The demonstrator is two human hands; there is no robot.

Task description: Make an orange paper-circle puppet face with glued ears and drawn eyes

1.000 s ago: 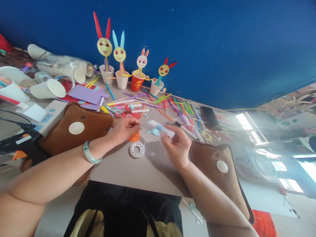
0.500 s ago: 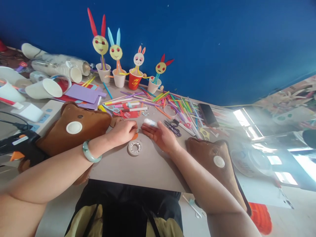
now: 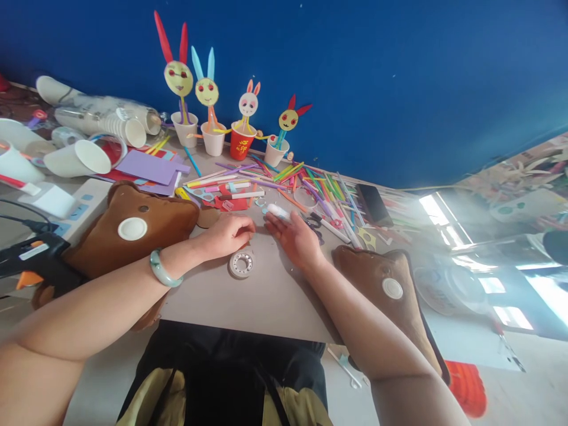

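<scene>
My right hand (image 3: 300, 241) is turned palm up and holds a small white tube (image 3: 278, 213), perhaps glue, between thumb and fingers. The tube's pale bluish end points left. My left hand (image 3: 229, 235), with a jade bangle (image 3: 163, 269) on the wrist, is closed just to the left. Its thumb and fingers come together, and whatever they may pinch is hidden. A roll of tape (image 3: 242, 264) lies flat on the table below my left hand. Dark-handled scissors (image 3: 316, 223) lie partly behind my right hand.
Brown cushions (image 3: 153, 236) flank my arms, with a black glue gun (image 3: 42, 260) at far left. Coloured sticks (image 3: 284, 177), markers and a phone (image 3: 373, 204) cover the back. Rabbit figures stand in paper cups (image 3: 242, 144) against the blue wall.
My right hand has shifted slightly right and up with the white tube. My left hand has moved a little right, and the orange piece seen under it is now out of sight.
</scene>
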